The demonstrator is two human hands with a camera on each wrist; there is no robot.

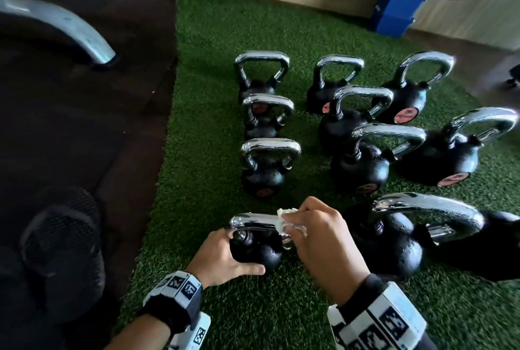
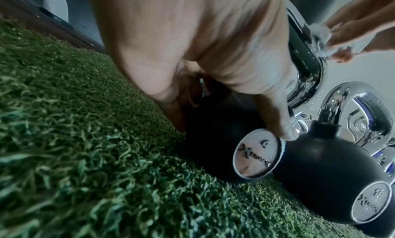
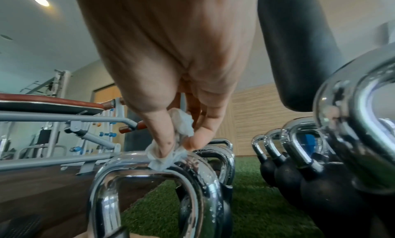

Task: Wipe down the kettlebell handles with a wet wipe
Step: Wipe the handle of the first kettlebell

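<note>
Both hands are on the nearest kettlebell (image 1: 254,248), which stands on the green turf (image 1: 213,91). Her or his left hand (image 1: 222,258) cups the black ball from the side, fingers curled round it and thumb laid along its lower front. Right hand (image 1: 318,237) pinches a crumpled white wet wipe (image 1: 284,221) between thumb and fingertips and presses it onto the top bar of the chrome handle (image 1: 253,220), toward its right-hand corner. Droplets shine on the metal there.

Just right of the right hand sits a bigger kettlebell (image 1: 394,240), its handle leaning away. Beyond the hands stand more kettlebells (image 1: 264,167) in rough rows, all chrome-handled with round labels on the black balls. Left of the left hand the turf ends at dark rubber flooring (image 1: 84,124), where a grey machine leg (image 1: 70,29) comes down. Far beyond, by the wooden wall, is a blue box (image 1: 394,12).
</note>
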